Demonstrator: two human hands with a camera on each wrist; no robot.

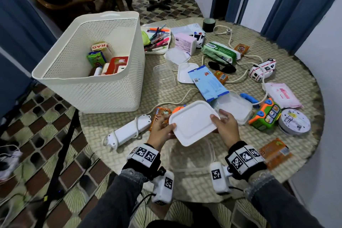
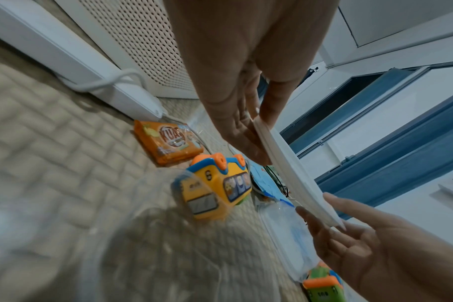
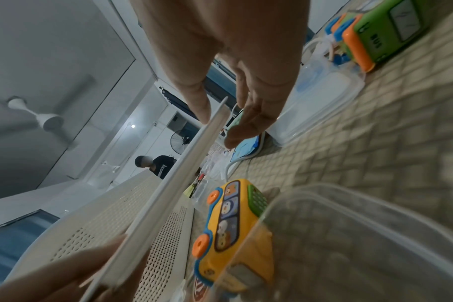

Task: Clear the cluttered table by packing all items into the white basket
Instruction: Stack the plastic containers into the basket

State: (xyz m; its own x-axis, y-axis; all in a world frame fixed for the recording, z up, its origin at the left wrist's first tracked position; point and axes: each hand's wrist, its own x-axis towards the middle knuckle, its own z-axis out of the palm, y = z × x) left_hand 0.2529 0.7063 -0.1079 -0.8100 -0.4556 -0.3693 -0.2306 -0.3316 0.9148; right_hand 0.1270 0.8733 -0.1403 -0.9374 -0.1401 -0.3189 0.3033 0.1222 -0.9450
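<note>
Both hands hold a white rectangular lid (image 1: 193,122) level above the table's front edge. My left hand (image 1: 166,129) pinches its left edge, thumb on top. On the opposite edge my right hand (image 1: 220,120) pinches it the same way. The wrist views show the lid (image 2: 292,175) (image 3: 184,163) edge-on between thumb and fingers. Under it a clear empty container (image 1: 190,155) sits on the woven mat. The white perforated basket (image 1: 92,94) stands at the left with several packets and a jar inside.
A yellow toy bus (image 2: 215,188) and an orange snack packet (image 2: 168,143) lie under the lid. A power strip (image 1: 129,131) lies left of my hands. To the right are a green toy bus (image 1: 266,114), a lidded tub (image 1: 235,107) and a round white device (image 1: 294,122). Farther back: a pen tray (image 1: 157,40), wipes and toy cars.
</note>
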